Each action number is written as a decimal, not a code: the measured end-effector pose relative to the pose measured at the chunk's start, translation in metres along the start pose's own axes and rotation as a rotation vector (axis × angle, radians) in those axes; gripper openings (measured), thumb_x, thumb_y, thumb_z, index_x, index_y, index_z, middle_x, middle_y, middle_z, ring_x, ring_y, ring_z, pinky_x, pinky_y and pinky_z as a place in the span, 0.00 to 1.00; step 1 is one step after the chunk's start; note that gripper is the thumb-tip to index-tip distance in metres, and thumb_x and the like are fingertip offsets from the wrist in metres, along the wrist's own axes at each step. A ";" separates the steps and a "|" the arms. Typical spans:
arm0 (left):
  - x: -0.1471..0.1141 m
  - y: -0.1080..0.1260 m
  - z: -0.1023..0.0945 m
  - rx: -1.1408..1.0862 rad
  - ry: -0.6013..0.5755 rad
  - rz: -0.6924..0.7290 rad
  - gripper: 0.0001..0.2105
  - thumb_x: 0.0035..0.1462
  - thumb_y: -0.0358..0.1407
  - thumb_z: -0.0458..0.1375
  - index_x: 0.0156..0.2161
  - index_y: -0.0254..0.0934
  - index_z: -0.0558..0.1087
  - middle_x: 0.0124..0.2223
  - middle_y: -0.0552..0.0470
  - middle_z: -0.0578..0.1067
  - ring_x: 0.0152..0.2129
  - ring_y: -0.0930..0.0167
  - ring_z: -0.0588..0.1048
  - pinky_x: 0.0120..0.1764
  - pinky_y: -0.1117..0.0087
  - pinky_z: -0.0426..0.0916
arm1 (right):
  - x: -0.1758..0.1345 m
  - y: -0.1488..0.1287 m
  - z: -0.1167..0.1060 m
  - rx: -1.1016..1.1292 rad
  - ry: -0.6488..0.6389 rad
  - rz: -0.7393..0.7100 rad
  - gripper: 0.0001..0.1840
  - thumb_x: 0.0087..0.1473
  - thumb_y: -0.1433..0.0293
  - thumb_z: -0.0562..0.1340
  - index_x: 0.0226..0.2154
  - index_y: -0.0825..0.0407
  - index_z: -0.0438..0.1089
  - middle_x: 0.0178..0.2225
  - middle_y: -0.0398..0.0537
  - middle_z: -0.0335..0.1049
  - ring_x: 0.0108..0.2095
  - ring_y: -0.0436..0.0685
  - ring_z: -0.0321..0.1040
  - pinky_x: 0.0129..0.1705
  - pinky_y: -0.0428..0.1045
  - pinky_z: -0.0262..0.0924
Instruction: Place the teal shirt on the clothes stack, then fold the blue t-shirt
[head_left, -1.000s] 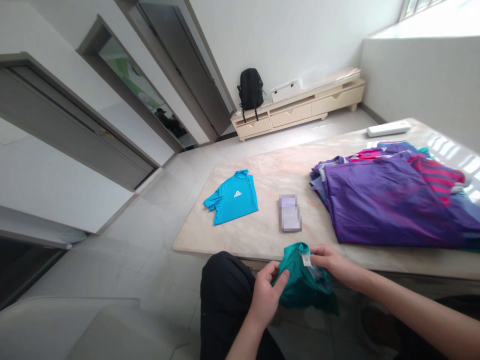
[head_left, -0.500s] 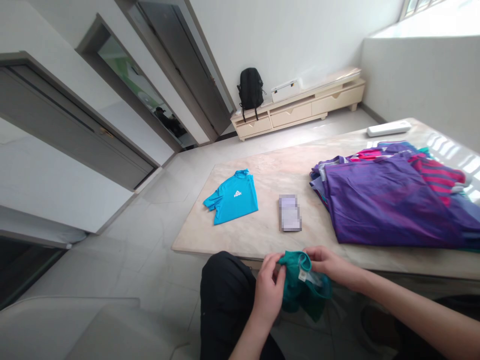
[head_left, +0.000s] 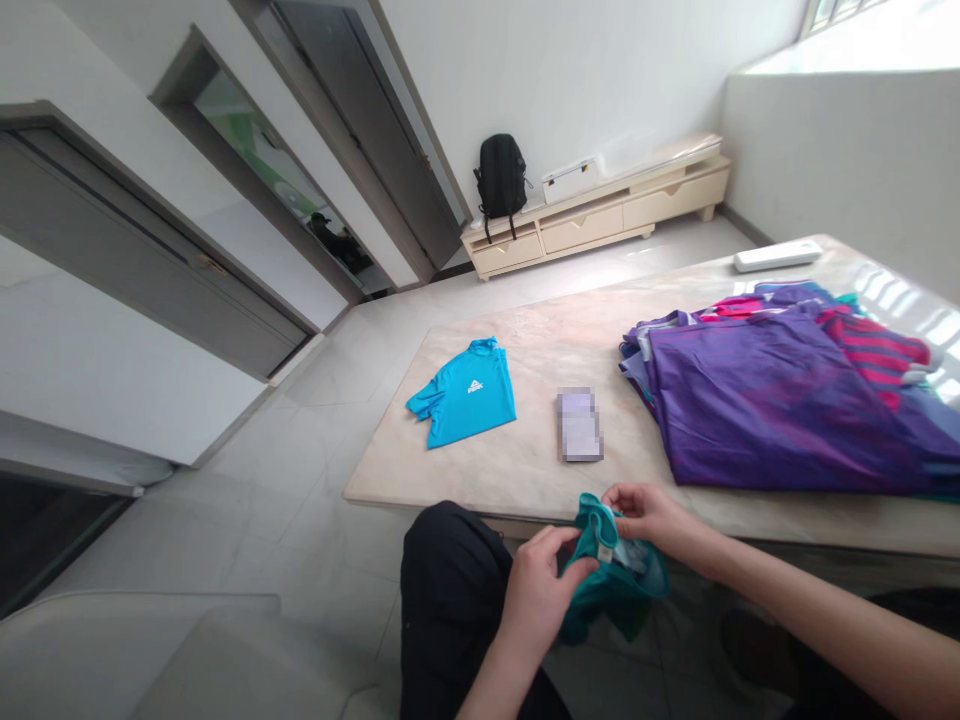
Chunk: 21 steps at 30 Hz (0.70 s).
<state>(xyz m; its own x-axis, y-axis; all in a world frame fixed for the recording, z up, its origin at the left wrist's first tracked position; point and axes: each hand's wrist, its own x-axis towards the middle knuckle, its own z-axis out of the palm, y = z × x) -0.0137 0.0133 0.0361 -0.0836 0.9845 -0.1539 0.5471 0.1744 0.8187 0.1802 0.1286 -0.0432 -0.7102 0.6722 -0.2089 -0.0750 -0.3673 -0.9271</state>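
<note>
A crumpled teal-green shirt [head_left: 607,595] hangs over my lap, just below the table's near edge. Its collar is bunched at the top, with a small white label at the neckline. My left hand [head_left: 538,590] pinches the collar from the left, thumb and fingers pressed on the cloth. On the other side, my right hand [head_left: 654,522] grips the neckline near the label. A bright blue T-shirt [head_left: 476,400] with a white logo lies folded on the table at the left.
A blurred-out flat rectangular object [head_left: 580,428] lies on the marble-look table [head_left: 420,478]. Purple and striped clothes [head_left: 772,400] are piled at the right, with a long white object [head_left: 778,257] behind them. A black backpack [head_left: 502,175] stands on the low cabinet [head_left: 581,230].
Both hands have shifted slightly on the green shirt. My left thumb has moved right across the collar, and the collar is folded and raised a little. The things on the table have stayed put.
</note>
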 end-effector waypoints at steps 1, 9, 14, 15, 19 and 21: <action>-0.001 0.000 -0.001 -0.009 -0.028 -0.009 0.10 0.56 0.39 0.66 0.42 0.40 0.82 0.37 0.51 0.80 0.31 0.69 0.73 0.37 0.71 0.66 | -0.001 -0.001 0.000 0.037 -0.007 0.016 0.28 0.44 0.54 0.76 0.41 0.54 0.72 0.34 0.46 0.77 0.31 0.53 0.70 0.33 0.46 0.60; -0.007 -0.001 -0.013 -0.361 -0.243 -0.089 0.16 0.62 0.46 0.62 0.46 0.33 0.78 0.38 0.48 0.80 0.32 0.69 0.76 0.36 0.73 0.68 | -0.013 -0.021 0.003 0.121 0.095 0.105 0.29 0.50 0.52 0.71 0.50 0.50 0.73 0.40 0.48 0.77 0.35 0.57 0.72 0.36 0.49 0.64; -0.012 -0.003 -0.038 -0.158 -0.118 0.043 0.15 0.66 0.45 0.58 0.38 0.34 0.77 0.33 0.51 0.74 0.29 0.73 0.69 0.33 0.75 0.63 | -0.009 -0.024 -0.002 -0.106 0.124 0.094 0.20 0.51 0.53 0.69 0.35 0.53 0.71 0.29 0.43 0.71 0.28 0.51 0.65 0.28 0.46 0.55; -0.013 -0.005 -0.043 -0.117 -0.073 0.089 0.14 0.66 0.44 0.58 0.37 0.35 0.77 0.36 0.50 0.74 0.31 0.72 0.70 0.35 0.74 0.64 | -0.008 -0.024 -0.004 -0.200 0.144 0.060 0.19 0.50 0.54 0.69 0.34 0.52 0.70 0.28 0.42 0.70 0.27 0.51 0.64 0.28 0.46 0.54; -0.019 -0.017 -0.064 -0.060 0.100 0.191 0.12 0.68 0.41 0.55 0.37 0.36 0.76 0.46 0.47 0.75 0.42 0.67 0.74 0.47 0.71 0.67 | -0.007 -0.029 -0.018 -0.638 0.246 -0.050 0.12 0.48 0.61 0.67 0.30 0.50 0.66 0.25 0.41 0.67 0.26 0.53 0.63 0.29 0.47 0.53; -0.021 -0.028 -0.071 -0.050 0.176 0.153 0.12 0.69 0.41 0.53 0.39 0.37 0.75 0.40 0.49 0.76 0.40 0.67 0.75 0.45 0.71 0.68 | -0.012 -0.035 -0.026 -0.848 0.308 -0.063 0.08 0.48 0.66 0.64 0.28 0.49 0.63 0.23 0.40 0.67 0.26 0.53 0.64 0.29 0.48 0.51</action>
<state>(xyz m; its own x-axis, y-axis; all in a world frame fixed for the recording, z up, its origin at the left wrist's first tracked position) -0.0868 -0.0107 0.0557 -0.1490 0.9864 0.0696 0.5227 0.0189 0.8523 0.2092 0.1503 -0.0161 -0.4945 0.8620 -0.1115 0.5204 0.1909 -0.8323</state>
